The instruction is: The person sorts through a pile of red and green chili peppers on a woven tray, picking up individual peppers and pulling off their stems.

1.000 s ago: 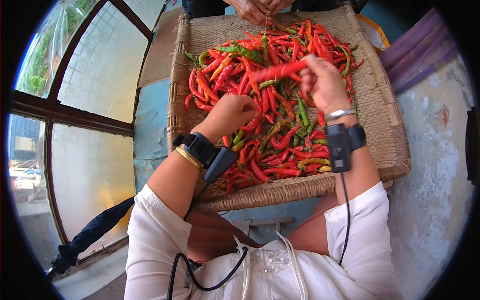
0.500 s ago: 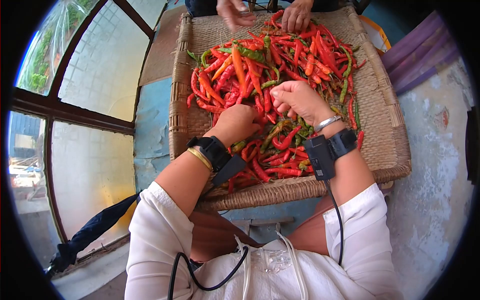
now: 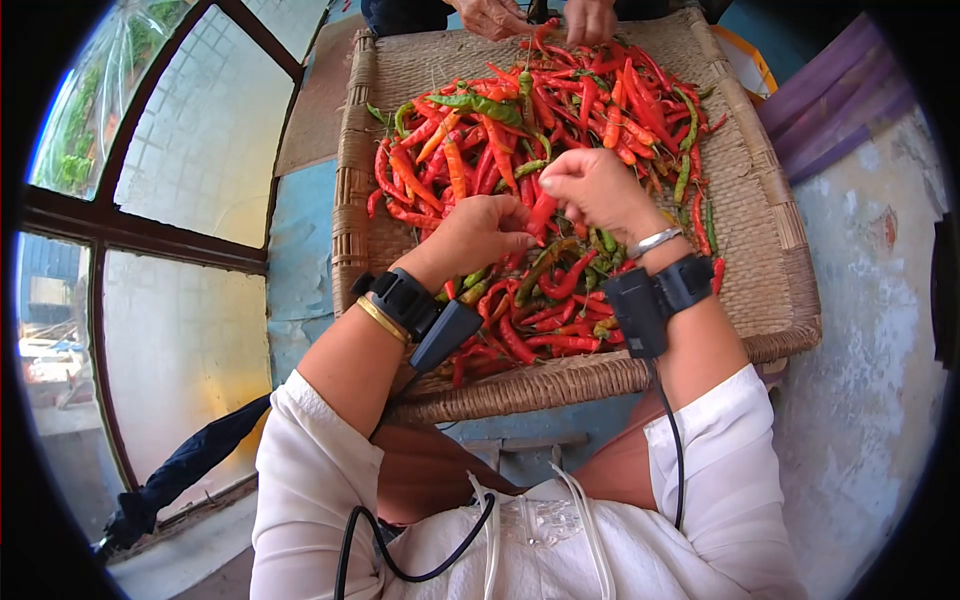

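Between my two hands is a red chili pepper (image 3: 542,213), slightly blurred. My left hand (image 3: 475,232) has its thumb and fingers closed on the pepper's lower part. My right hand (image 3: 600,195) pinches at its upper end, where the fingertips partly hide it. Below my hands lies a pile of red and dark green chili peppers (image 3: 565,343). Beyond them spreads a larger heap of mostly red peppers (image 3: 500,150), with some orange and green ones. All of these rest in a woven tray (image 3: 745,240) in front of my knees.
Across the tray, another person's hands (image 3: 590,20) work at the far edge of the heap. A framed window (image 3: 185,340) stands at the left, with a dark folded umbrella (image 3: 190,470) below it. A worn wall (image 3: 860,330) and purple cloth (image 3: 840,95) are at right.
My left hand has risen out of the peppers toward my right hand, and a red chili pepper now shows between them. The other person's hands have come closer together.
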`<state>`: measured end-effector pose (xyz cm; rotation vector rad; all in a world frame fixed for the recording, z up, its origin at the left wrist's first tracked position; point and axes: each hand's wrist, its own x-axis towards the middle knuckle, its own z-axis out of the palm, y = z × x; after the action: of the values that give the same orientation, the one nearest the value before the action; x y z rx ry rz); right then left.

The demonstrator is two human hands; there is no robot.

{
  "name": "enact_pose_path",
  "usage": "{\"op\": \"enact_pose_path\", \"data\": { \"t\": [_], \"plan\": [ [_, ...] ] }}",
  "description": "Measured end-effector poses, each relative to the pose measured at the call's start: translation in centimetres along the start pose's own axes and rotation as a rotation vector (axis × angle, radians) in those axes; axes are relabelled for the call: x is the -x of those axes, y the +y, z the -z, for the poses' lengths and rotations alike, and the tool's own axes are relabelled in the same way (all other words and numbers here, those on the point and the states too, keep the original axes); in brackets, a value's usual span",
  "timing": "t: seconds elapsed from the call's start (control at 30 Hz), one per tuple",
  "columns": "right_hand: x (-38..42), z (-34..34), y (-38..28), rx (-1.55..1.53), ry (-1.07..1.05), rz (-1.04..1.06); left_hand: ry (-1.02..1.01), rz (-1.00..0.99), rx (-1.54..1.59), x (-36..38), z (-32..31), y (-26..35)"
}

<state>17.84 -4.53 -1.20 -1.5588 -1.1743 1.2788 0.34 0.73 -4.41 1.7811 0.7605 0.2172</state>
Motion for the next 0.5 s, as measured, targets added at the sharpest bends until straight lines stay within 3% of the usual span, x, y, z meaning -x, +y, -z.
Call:
{"op": "enact_pose_path", "data": {
  "t": [0.1,0.2,0.23,0.3,0.37,0.5],
  "plan": [
    [-0.1,2.4,-0.4,-0.147,0.162,0.007,-0.019,-0.001,-0.109,0.1,0.2,-0.5],
    [-0.9,4.8,0.7,-0.754,0.294,0.173,-0.035,0.02,-0.342,0.2,0.3,-0.6],
    [-1.0,4.9,1.2,-0.754,0.295,0.173,-0.041,0.018,-0.463,0.1,0.3,-0.8],
    [-1.2,5.0,1.9,-0.926,0.414,-0.021,-0.056,0.042,-0.485,0.1,0.0,-1.0],
    [-1.2,3.9,2.4,-0.777,0.282,-0.094,-0.069,0.067,-0.507,0.0,-0.2,-1.1],
    [-0.4,0.8,1.0,-0.115,-0.104,-0.186,-0.143,0.156,-0.207,0.1,-0.7,-0.9]
  ]
}}
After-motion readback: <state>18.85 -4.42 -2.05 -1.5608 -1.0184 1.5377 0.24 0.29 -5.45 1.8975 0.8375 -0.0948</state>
